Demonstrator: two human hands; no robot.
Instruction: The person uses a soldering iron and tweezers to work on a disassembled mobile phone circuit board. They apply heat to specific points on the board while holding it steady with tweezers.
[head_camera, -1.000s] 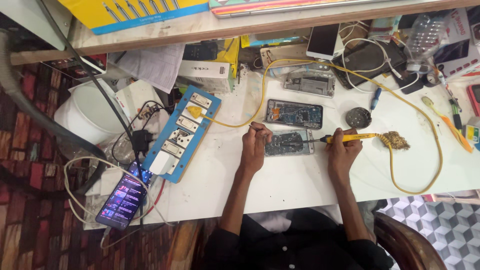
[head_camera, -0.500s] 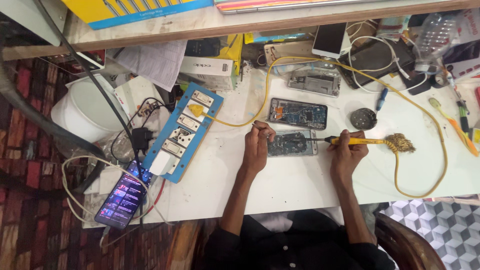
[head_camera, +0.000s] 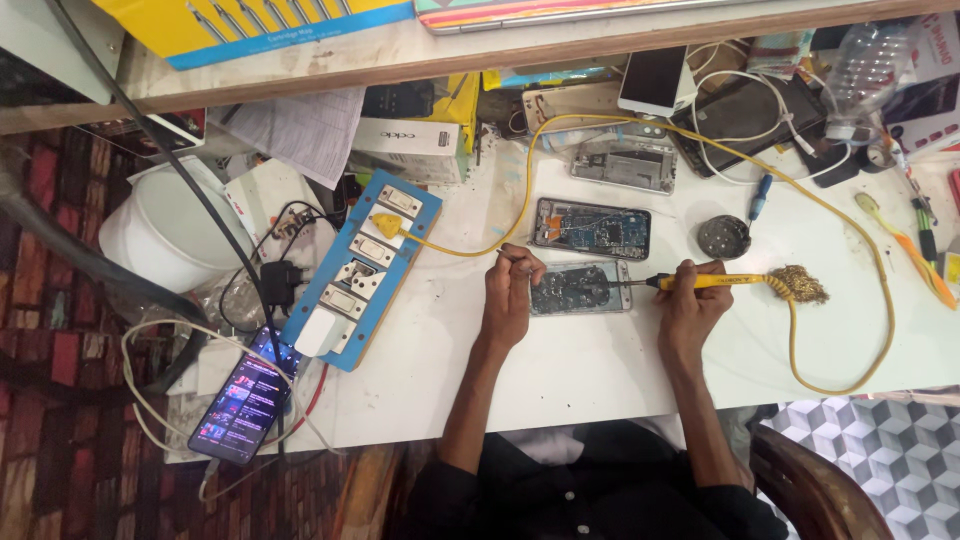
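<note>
An opened phone (head_camera: 577, 288) lies flat on the white table (head_camera: 560, 370) between my two hands. My right hand (head_camera: 692, 298) grips a yellow soldering iron (head_camera: 712, 282), its metal tip pointing left onto the phone's insides. My left hand (head_camera: 512, 290) rests at the phone's left end, fingers pinched around a thin wire or strand that sticks up to the left. A second opened phone (head_camera: 590, 227) showing a blue circuit board lies just beyond. The iron's yellow cable (head_camera: 840, 375) loops right and back to a blue power strip (head_camera: 355, 275).
A brass wool tip cleaner (head_camera: 798, 282) sits right of my right hand, a round dark tin (head_camera: 723, 237) behind it. A lit phone (head_camera: 245, 407) lies at the table's left edge, a white bucket (head_camera: 165, 230) beyond it. Phone parts, cables and boxes crowd the back shelf.
The camera view has shifted slightly. Both hands stay at the opened phone, with the iron's tip still on it.
</note>
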